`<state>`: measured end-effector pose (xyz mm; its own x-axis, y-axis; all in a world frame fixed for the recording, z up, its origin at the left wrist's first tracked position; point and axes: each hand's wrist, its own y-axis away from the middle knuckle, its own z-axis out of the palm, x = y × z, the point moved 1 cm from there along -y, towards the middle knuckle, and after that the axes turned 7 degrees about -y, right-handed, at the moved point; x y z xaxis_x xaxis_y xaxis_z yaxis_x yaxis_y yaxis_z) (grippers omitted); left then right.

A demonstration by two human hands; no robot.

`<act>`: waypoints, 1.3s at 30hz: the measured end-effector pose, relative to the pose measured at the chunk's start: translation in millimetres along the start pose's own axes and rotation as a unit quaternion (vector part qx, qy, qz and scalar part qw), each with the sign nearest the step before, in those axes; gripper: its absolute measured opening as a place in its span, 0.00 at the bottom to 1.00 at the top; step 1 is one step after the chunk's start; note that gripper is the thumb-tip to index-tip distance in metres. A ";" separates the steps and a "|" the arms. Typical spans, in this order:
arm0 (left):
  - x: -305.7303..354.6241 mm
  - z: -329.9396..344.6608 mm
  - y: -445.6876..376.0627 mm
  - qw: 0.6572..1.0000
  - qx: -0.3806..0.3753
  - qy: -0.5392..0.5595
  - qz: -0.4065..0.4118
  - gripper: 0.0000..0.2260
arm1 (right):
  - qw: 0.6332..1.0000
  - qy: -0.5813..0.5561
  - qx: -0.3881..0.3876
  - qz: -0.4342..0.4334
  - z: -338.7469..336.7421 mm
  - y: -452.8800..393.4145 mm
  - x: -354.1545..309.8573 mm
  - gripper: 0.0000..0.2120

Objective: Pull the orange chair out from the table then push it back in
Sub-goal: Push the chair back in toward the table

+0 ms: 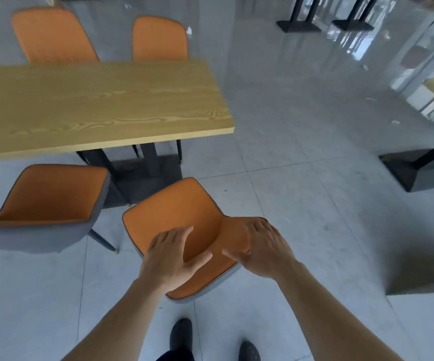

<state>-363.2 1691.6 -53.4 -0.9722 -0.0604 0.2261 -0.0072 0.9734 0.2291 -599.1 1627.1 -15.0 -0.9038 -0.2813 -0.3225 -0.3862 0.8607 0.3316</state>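
Note:
An orange chair (174, 212) with a grey shell stands on the floor clear of the wooden table (101, 105), its seat turned a little to the left. Both hands rest on the top edge of its backrest. My left hand (174, 256) lies on the backrest's left part with fingers spread over the orange inner face. My right hand (262, 246) curls over the backrest's right corner, thumb on the inside. The chair's legs are hidden beneath the seat.
A second orange chair (51, 196) stands to the left at the table's near side. Another two orange chairs (54, 37) (159, 39) stand at the far side. Black table bases (419, 168) (299, 24) sit at right and far right. My shoes (182, 334) are below.

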 end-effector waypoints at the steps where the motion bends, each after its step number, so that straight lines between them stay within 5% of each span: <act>1: 4.9 3.3 2.2 1.000 0.002 0.003 -0.018 0.42 | 1.000 0.001 -0.007 -0.017 0.1 -4.8 5.1 0.48; 11: 70.8 41.3 39.0 0.982 -0.004 0.033 -0.183 0.41 | 0.984 0.036 -0.074 -0.158 0.8 -36.4 58.5 0.48; 22: 93.4 79.6 51.5 0.960 -0.002 0.066 -0.272 0.35 | 0.958 0.078 -0.149 -0.234 29.2 -63.8 72.6 0.55; 39: 51.1 87.8 16.4 0.974 0.033 0.066 -0.215 0.39 | 0.967 0.104 -0.062 -0.224 36.2 -88.0 66.3 0.52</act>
<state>-433.5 1723.9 -121.2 -0.8380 -0.4888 0.2425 -0.4258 0.8637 0.2696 -618.3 1548.1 -97.7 -0.6528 -0.7048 -0.2775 -0.7554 0.5785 0.3077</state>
